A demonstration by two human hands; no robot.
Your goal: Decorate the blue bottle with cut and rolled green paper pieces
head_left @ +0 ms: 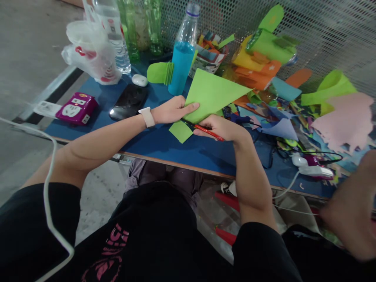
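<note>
My left hand (173,110) grips the left edge of a green sheet of paper (216,92), thumb on top, fingers folded. In my right hand (216,126) is a pair of red-handled scissors (209,132), their dark blades pointing left at the sheet's lower edge. Fingers partly hide the scissors. Below the blades a small green paper piece (181,132) lies on the blue table (164,145). Just beyond the sheet stands a bottle of blue liquid (181,58), with folded green paper (160,73) beside it.
A black phone (129,102), white earbud case (139,80), purple socket block (78,108) and bagged cup (91,55) occupy the left. Coloured paper scraps (282,125) and paper-covered bottles (272,47) crowd the right. Another person's blurred arm (352,211) is at lower right.
</note>
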